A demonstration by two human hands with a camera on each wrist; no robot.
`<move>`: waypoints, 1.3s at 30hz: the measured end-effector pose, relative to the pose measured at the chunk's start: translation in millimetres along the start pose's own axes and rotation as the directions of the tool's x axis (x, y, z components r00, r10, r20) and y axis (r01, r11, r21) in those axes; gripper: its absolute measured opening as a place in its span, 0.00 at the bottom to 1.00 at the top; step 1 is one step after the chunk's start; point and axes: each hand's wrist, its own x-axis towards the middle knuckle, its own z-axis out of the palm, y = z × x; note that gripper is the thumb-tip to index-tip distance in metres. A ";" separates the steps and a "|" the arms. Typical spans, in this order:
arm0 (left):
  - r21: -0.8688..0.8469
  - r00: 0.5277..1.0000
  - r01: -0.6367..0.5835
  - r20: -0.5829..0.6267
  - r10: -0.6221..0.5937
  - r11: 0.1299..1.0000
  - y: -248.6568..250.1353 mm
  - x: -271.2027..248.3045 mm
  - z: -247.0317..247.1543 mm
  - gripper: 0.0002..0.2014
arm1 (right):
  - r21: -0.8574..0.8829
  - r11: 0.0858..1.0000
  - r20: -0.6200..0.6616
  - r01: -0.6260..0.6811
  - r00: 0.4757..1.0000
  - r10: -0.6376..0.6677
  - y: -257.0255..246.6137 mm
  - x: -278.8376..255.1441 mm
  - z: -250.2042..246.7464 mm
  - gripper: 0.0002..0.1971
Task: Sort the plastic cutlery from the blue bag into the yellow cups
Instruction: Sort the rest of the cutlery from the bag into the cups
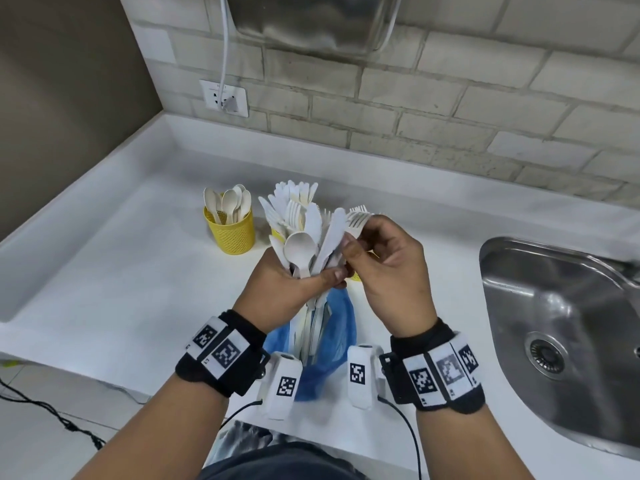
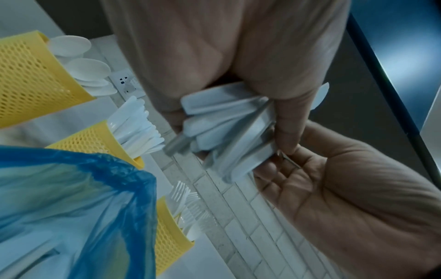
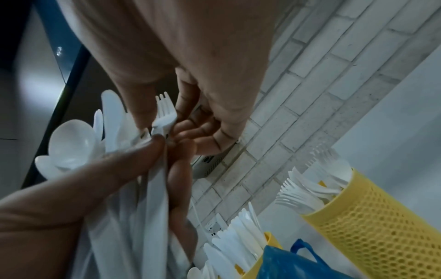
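My left hand [image 1: 294,285] grips a bundle of white plastic cutlery [image 1: 304,251] upright above the blue bag [image 1: 332,344]; a spoon and knives stick out of it. The handle ends [image 2: 229,132] show under the left palm. My right hand [image 1: 384,268] pinches a fork [image 3: 164,113] at the bundle's right side, its tines [image 1: 358,218] pointing up. A yellow mesh cup of spoons [image 1: 230,230] stands at the left. The knife cup [image 2: 95,139] and the fork cup [image 2: 171,236] are mostly hidden behind my hands in the head view.
A steel sink [image 1: 561,327] is set into the white counter [image 1: 104,258] on the right. A wall socket [image 1: 225,98] with a white cable sits on the brick wall behind. The counter's front edge runs just below my wrists.
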 end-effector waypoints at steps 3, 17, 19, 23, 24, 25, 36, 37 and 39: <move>0.006 1.000 -0.003 -0.003 0.003 1.000 1.6 -1.8 -5.2 0.15 | 0.042 0.999 -0.035 -0.007 0.999 0.008 0.5 2.5 4.0 0.08; 0.066 0.981 -0.097 -0.161 0.107 0.993 9.8 1.2 -21.5 0.11 | -0.018 1.000 0.051 0.000 0.999 0.001 8.1 11.9 17.7 0.06; 0.144 0.970 -0.100 -0.208 0.129 0.985 8.4 3.2 -25.8 0.08 | 0.040 0.999 0.043 0.000 0.999 -0.002 14.0 14.2 19.4 0.10; 0.132 0.973 -0.103 -0.191 0.127 0.986 14.2 5.8 -33.9 0.11 | 0.158 0.986 0.002 -0.046 0.999 0.047 20.2 16.2 28.2 0.05; 0.105 0.976 -0.102 -0.180 0.119 0.989 15.1 6.1 -35.7 0.10 | 0.181 0.982 -0.003 -0.059 0.998 0.061 19.9 16.5 30.4 0.02; 0.073 0.980 -0.102 -0.165 0.113 0.992 15.2 6.1 -38.2 0.10 | 0.189 0.980 -0.007 -0.071 0.997 0.073 19.8 16.8 32.8 0.05; -0.089 0.982 -0.035 -0.188 0.018 0.995 15.7 8.1 -73.4 0.12 | 0.250 0.963 -0.097 -0.104 0.987 0.132 12.8 31.6 69.6 0.12; -0.110 0.981 -0.041 -0.191 0.019 0.993 15.4 7.3 -75.7 0.12 | 0.305 0.946 -0.132 -0.113 0.978 0.159 9.7 34.7 71.9 0.12; -0.162 0.982 -0.045 -0.189 0.014 0.986 16.0 6.1 -80.6 0.09 | 0.377 0.921 -0.209 -0.098 0.960 0.187 4.3 40.5 72.7 0.12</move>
